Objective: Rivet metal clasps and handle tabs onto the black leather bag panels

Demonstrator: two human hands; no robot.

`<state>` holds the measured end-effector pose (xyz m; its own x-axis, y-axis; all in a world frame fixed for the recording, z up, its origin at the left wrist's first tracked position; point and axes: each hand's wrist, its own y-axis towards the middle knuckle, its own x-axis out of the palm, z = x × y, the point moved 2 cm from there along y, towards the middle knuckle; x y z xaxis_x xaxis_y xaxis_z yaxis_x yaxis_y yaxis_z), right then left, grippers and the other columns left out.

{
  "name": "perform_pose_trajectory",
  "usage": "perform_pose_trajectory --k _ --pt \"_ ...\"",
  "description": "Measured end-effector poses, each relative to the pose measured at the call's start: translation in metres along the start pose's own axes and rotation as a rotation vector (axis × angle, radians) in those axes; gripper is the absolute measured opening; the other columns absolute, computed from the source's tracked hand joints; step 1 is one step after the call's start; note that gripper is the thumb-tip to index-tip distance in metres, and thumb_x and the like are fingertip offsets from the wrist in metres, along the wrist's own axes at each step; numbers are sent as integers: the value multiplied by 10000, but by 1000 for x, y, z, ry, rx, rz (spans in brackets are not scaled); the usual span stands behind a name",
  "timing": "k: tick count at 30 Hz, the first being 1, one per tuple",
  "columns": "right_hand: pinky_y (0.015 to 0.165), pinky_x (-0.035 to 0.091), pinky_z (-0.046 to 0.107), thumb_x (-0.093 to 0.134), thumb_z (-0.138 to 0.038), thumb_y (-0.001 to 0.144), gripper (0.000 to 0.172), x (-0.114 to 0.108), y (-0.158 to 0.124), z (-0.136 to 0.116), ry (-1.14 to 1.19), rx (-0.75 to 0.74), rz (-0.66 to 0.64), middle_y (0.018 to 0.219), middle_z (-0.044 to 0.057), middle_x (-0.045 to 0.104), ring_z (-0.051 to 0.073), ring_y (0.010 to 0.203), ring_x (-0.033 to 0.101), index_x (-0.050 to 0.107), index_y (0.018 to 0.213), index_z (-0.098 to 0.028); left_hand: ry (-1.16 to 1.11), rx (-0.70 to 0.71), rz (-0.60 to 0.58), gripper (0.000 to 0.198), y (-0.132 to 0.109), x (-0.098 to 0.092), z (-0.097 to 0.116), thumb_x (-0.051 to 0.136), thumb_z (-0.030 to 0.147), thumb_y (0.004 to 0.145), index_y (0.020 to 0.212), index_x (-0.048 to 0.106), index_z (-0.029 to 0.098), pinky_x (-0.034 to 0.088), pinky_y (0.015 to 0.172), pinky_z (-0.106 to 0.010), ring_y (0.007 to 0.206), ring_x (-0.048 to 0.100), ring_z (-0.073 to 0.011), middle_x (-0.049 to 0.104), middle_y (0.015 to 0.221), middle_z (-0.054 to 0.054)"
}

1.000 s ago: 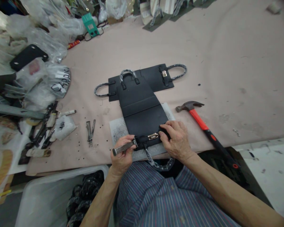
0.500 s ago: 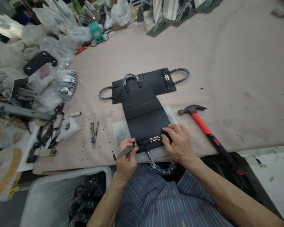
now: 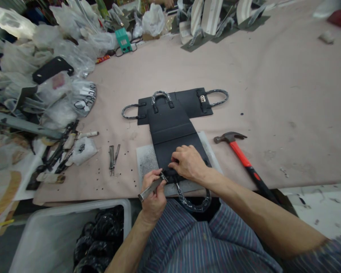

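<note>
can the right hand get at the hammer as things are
Probably yes: the right hand rests on the black bag panel, and the hammer lies right of it with nothing between.

**Punch (image 3: 150,188) set against black panel (image 3: 173,131)**

The flat black panel lies lengthwise on a grey pad (image 3: 144,159) at the table's near edge. Its wrapped handle (image 3: 193,204) hangs over that edge. The steel punch is tilted, with its tip at the panel's near-left corner.

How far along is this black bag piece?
Done: the far panel already carries its gold clasp. In hand: the left hand holds a metal punch at the near panel's edge, with the right hand on it. Left, probably: striking the punch, since the hammer lies untouched alongside.
</note>
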<state>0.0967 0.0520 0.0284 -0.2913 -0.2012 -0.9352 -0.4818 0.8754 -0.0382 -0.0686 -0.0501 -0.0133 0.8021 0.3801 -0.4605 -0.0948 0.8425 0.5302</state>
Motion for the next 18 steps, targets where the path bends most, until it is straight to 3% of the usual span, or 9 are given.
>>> perform_pose_trajectory --k 5,13,18 --pt "743 351 332 733 -358 856 168 1 23 -7 -35 -74 -189 870 62 745 220 859 658 712 809 -199 -16 -22 -1 110 -2 2 -3 607 105 908 964 579 195 582 935 -409 1038 689 -210 680 1059 -71" --pt "748 322 339 688 -356 875 183 2 25 -12 -69 -99 -228 870 77 762 231 865 682 695 801 -188 -49 -57 -11 98 -2 2 -7 601 120 914 965 581 201 583 927 -407 1036 681 -212 674 1060 -73" --pt "765 318 342 649 -316 888 134 6 18 -10 -22 -151 -185 900 69 758 226 885 687 671 852 -189 -52 -28 -35 93 0 1 -4 589 110 914 952 579 194 578 922 -388 1035 675 -207 667 1057 -74"
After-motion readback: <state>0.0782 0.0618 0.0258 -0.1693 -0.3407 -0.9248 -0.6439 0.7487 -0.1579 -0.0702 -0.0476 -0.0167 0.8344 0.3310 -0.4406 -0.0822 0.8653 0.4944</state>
